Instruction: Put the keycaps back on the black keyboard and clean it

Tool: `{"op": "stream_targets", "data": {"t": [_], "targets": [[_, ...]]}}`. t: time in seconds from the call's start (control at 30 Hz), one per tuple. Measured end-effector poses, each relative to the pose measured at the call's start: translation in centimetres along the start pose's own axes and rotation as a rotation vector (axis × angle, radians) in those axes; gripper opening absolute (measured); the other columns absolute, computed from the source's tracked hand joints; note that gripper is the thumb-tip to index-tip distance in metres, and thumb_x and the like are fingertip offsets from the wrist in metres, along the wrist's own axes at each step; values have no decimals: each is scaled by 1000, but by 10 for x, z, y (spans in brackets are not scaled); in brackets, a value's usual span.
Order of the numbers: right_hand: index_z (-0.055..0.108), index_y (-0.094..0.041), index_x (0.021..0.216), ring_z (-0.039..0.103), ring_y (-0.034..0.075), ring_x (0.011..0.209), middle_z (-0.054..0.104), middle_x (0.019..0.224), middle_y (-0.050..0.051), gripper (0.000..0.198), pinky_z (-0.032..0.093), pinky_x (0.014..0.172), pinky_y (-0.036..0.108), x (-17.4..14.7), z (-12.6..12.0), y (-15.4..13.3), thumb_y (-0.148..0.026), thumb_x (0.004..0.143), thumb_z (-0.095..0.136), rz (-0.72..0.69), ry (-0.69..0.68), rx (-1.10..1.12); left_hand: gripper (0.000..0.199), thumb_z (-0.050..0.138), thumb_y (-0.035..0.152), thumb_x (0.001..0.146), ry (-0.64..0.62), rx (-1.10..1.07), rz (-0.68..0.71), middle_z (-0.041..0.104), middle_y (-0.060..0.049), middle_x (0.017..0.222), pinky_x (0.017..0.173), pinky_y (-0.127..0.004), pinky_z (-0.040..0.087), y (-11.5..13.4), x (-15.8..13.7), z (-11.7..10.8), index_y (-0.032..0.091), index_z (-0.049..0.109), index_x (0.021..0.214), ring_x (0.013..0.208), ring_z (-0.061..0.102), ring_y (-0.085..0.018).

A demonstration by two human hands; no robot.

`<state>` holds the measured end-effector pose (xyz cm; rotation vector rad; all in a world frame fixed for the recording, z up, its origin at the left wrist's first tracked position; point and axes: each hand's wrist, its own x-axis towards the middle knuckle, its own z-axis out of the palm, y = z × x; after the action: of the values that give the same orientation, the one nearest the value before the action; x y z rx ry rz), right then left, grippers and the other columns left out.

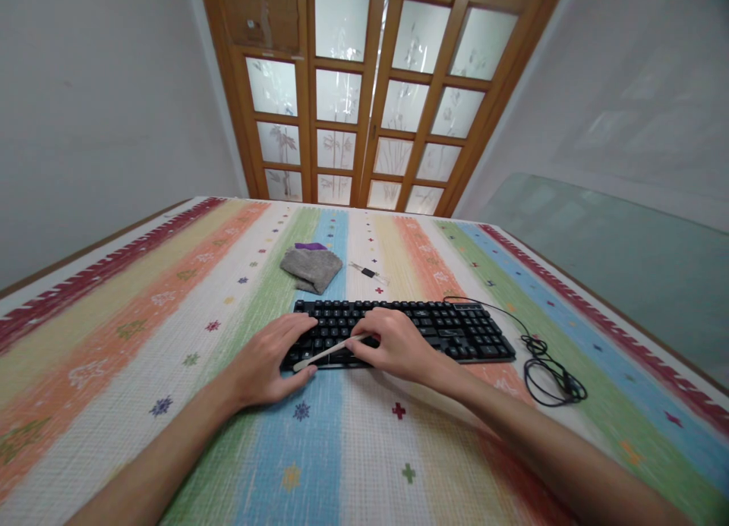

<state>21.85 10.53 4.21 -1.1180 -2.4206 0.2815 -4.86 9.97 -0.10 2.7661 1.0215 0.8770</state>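
A black keyboard [467,332] lies flat on the striped tablecloth, its keys facing up. My left hand [267,363] holds the keyboard's left end, with the fingers over the keys and the thumb along the front edge. Between the thumb and fingers of my right hand [392,348] is a thin white stick with a thicker tip [327,353], like a long swab. It slants down to the left, and its thick tip is at the keyboard's front left corner, close to my left thumb. My right hand covers some of the middle keys.
Behind the keyboard lie a folded grey cloth [312,268], a purple item [310,247] partly under it, and a small clear tool with a black middle [369,272]. The keyboard's coiled cable [550,378] rests at the right. Wooden glazed doors [367,93] stand beyond the table.
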Motion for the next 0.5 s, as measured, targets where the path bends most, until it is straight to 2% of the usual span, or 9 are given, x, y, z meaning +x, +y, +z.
{"op": "stream_targets", "data": {"t": [0.33,0.5], "targets": [[72,-16,84,56,18,72,64,75,5,27,39,66,30,-46,-12,17,-30,100,56,-87,180,-82,55,62,36,89,-5,17,-1,62,-16,135,108,-51,49,1,0,-1,17,49,138,124,60,-32],[72,-17,86,55,18,70,63,74,5,27,39,64,30,-68,-23,23,-31,102,55,-81,228,-165,46,62,36,89,-4,13,3,63,-15,134,108,-50,50,1,1,-2,17,58,131,123,61,-32]]}}
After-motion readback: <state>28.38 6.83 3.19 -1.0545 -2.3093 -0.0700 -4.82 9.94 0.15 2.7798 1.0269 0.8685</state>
